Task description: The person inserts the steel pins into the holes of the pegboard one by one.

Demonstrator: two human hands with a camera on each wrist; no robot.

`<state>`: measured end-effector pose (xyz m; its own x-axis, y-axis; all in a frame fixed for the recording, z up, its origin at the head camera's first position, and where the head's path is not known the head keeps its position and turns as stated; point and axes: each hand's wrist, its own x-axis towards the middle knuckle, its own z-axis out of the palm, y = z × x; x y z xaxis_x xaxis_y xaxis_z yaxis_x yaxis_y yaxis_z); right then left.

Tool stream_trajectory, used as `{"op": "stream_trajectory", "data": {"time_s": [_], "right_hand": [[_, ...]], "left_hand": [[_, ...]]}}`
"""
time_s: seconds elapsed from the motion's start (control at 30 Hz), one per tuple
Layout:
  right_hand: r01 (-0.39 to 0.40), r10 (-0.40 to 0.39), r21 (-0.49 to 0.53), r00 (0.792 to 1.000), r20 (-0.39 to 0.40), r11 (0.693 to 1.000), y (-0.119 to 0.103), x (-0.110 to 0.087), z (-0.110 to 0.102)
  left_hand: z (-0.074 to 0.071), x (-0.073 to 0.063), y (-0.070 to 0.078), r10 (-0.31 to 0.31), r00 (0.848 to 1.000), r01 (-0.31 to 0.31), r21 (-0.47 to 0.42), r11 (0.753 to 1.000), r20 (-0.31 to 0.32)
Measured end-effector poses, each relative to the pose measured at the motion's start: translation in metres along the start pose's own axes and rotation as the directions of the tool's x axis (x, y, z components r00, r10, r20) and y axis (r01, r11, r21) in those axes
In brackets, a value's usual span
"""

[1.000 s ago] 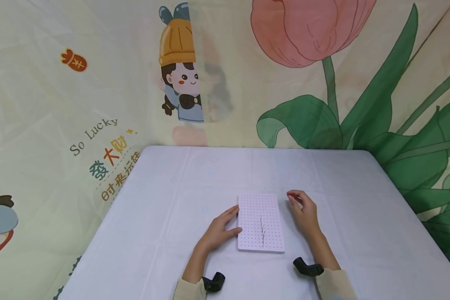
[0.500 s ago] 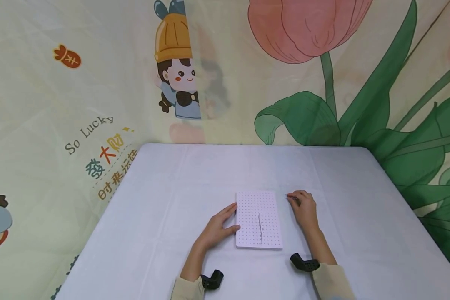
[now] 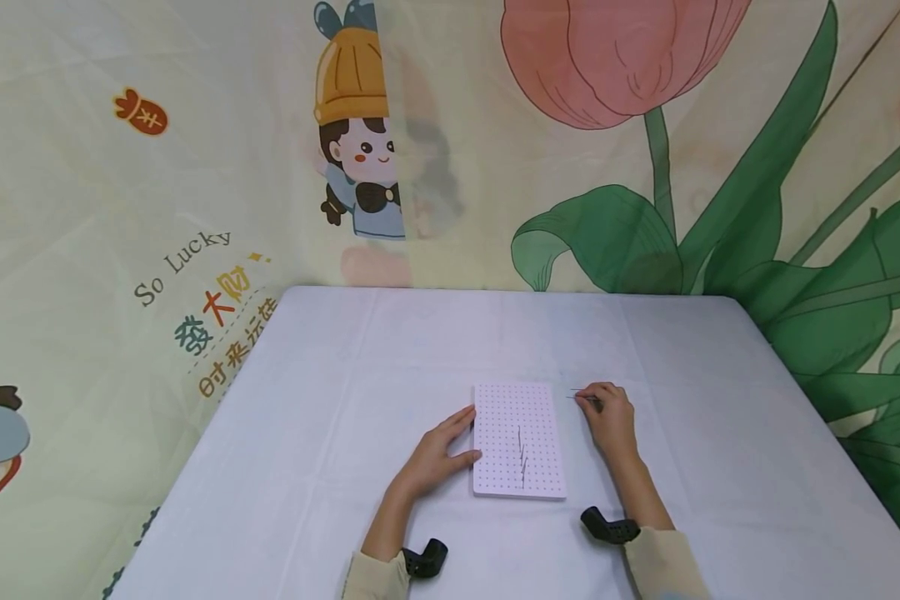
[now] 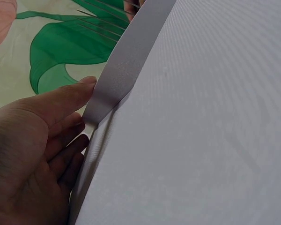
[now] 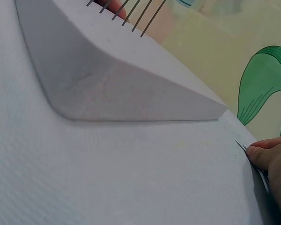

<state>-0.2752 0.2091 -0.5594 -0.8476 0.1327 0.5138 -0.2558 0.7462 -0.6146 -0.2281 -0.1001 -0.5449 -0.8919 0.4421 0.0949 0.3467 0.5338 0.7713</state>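
Observation:
A white pegboard [image 3: 495, 475] with rows of small holes lies in the middle of the table. Several thin metal pins [image 5: 147, 23] stand upright in it, in a line along its length. My left hand [image 3: 429, 462] rests at the board's left side, thumb and fingertips against its edge and fingers fairly straight; the left wrist view shows the thumb [image 4: 68, 96] at the side wall. To the right of the board, low over the table, my right hand [image 3: 609, 421] pinches thin metal pins [image 5: 240, 145] between thumb and forefinger, their tips pointing left towards the board.
A white cloth [image 3: 390, 358] covers the table, whose far edge meets a printed curtain [image 3: 450, 267] with tulips and cartoon figures. A black wrist device [image 3: 427, 558] sits on the left wrist, another black device [image 3: 607, 527] on the right.
The right hand's fingers have drawn together around thin pins beside the board. The left hand stays at the board's edge, and the whole head view has shifted slightly.

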Motion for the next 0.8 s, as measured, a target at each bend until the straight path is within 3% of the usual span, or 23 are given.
{"op": "stream_trajectory", "data": {"time_s": [0.5,0.8], "right_hand": [[0.044,-0.044,-0.021,0.999,0.018,0.999,-0.0028,-0.0003,-0.0021],[0.064,-0.062,-0.063,0.998,0.032,0.996,-0.004,-0.0006,-0.0023]], "left_hand": [[-0.0003,-0.0006,-0.0008,0.032,0.999,-0.032,-0.006,0.999,-0.009],[0.0006,0.0008,-0.0021,0.004,1.0,-0.005,0.015,1.0,0.005]]}}
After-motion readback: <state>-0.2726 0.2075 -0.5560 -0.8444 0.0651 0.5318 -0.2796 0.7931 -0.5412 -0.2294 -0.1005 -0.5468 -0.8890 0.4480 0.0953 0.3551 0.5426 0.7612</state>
